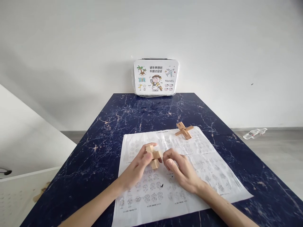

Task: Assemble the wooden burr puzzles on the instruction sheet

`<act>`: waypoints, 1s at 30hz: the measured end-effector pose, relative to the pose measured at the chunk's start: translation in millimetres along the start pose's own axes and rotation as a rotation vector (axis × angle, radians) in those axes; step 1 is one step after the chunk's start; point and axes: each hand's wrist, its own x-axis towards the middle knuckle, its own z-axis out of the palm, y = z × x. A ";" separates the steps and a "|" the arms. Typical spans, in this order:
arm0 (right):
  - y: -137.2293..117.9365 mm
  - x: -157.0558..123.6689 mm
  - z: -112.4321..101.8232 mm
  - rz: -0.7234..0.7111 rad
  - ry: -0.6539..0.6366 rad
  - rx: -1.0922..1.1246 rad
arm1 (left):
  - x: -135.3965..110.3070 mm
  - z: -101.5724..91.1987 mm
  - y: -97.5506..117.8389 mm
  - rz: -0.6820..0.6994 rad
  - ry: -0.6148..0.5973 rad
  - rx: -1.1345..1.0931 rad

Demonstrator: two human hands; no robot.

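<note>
My left hand [139, 162] is closed around a wooden burr puzzle [155, 155] of light, square-ended interlocking blocks, held above a printed instruction sheet [163, 176]. The thumb lies across its near left side, with the fingers behind it. Just to the right, my right hand [181, 170] is curled, its thumb against the bent index finger. Whatever those fingers may hold is hidden, and I cannot tell whether they touch the puzzle. Farther back, a cross-shaped wooden piece [184, 130] with a dark mark on one arm rests on the sheet's far right edge.
The sheet, covered in small line drawings, lies on a dark blue marble-patterned table [151, 115]. Against the wall at the table's far end stands a white cartoon-printed case [156, 77] in clear wrap. A clear plastic item [255, 133] is on the floor at right.
</note>
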 end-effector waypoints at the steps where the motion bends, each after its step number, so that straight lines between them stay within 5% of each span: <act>1: -0.3 0.2 -0.1 -0.011 0.020 -0.001 | 1.2 -0.8 -1.4 0.003 0.004 -0.077; 5: -1.0 1.5 1.7 -0.044 -0.008 -0.051 | 3.9 -0.7 -5.6 -0.036 0.020 -0.279; 11: 0.0 2.2 4.3 -0.098 -0.037 -0.135 | -2.3 4.4 1.4 -0.108 -0.037 -0.122; 18: -0.9 2.1 3.4 -0.072 0.052 -0.139 | -2.2 6.2 5.4 0.096 0.005 0.162; 30: -2.7 5.3 3.8 0.006 -0.011 -0.102 | 2.9 8.1 6.8 0.204 0.149 0.352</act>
